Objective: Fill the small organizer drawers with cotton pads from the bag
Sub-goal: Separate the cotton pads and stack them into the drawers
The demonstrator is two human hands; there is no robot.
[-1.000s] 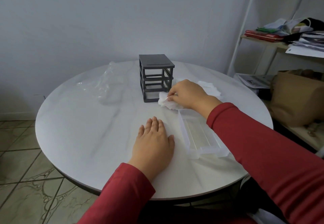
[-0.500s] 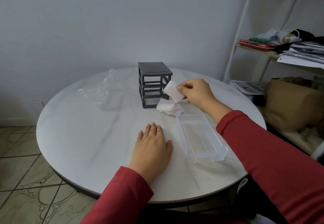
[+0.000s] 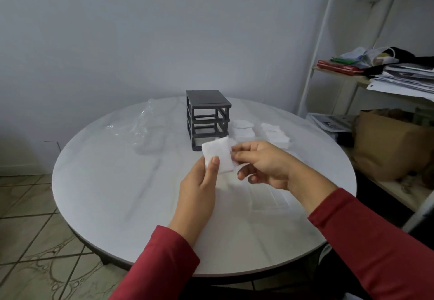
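Both hands are raised over the round white surface (image 3: 98, 182), on the near side of the organizer frame (image 3: 206, 118), sharing one white cotton pad (image 3: 217, 155). The left hand (image 3: 199, 189) pinches the pad's lower-left edge, thumb on the front & fingers behind. The right hand (image 3: 265, 165) pinches the opposite edge btwn thumb & forefinger, w/ the other fingers loosely curled underneath. The pad is clear of the surface, its face toward the camera, & from this view it overlaps the frame's bottom front corner.

The frame is dark grey, upright, w/ three open see-through tiers. A clear drawer (image 3: 267, 196) lies on the surface nearer the person than the frame, partly hidden under the right hand; can't tell what's in it.

Near pile (image 3: 243, 129) of loose pads sits just beside the frame on its right. Far pile (image 3: 274, 133) is a bit further out that same side. A crumpled clear bag (image 3: 145, 130) lies left of the frame, apart from it.

Off the surface, well right of the frame: a shelf w/ stacked papers (image 3: 404, 76), & a brown paper bag (image 3: 387, 144) lower down. Tile floor (image 3: 28, 241) shows left of the frame, below the surface edge.
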